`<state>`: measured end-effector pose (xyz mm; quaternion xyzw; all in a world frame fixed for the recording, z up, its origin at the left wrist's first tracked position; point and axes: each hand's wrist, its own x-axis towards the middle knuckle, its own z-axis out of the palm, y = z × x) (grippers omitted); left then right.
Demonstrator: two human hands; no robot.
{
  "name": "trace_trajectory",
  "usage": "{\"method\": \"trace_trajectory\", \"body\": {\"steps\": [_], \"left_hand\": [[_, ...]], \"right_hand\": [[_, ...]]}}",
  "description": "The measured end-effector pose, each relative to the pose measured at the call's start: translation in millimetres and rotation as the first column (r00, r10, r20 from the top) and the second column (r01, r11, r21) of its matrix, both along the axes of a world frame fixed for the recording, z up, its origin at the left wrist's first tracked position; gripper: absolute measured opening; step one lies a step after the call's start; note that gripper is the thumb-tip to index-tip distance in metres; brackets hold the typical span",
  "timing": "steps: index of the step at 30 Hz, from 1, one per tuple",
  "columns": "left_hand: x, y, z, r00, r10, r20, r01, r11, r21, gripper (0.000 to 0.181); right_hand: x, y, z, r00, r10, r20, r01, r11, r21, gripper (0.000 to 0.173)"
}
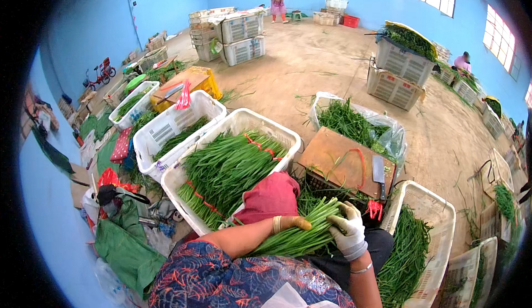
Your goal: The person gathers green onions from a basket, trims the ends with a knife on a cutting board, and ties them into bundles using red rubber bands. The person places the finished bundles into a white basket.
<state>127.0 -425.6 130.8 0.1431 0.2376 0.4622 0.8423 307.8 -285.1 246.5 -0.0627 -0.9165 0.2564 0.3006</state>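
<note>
A bundle of long green leafy stalks, perhaps garlic chives, lies across my lap. My left hand, in a tan glove, is closed around its upper side. At the cut ends, my right hand, in a white glove with yellowish fingers, touches the stalks with its fingers bent. Just beyond stands a wooden board with a cleaver and a red tie on it. Red ties hang at the board's near edge. To the left, a white plastic crate holds tied bunches of greens.
Loose greens fill a clear plastic bag beyond the board. Another white crate of greens stands close on my right. Stacked crates stand farther off. A person stands by the far wall; another is at the right.
</note>
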Motion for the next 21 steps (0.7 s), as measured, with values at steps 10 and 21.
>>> {"method": "trace_trajectory", "body": {"steps": [10, 21], "left_hand": [[-2, -1, -21, 0.975, 0.068, -0.211, -0.074, 0.997, -0.021, 0.06], [1, -5, -11, 0.993, 0.002, -0.12, -0.003, 1.0, -0.007, 0.055]], "right_hand": [[2, 2, -11, 0.986, 0.127, -0.108, -0.163, 0.863, -0.478, 0.026], [-2, 3, -23, 0.989, -0.047, -0.139, -0.019, 0.898, -0.439, 0.017]]}}
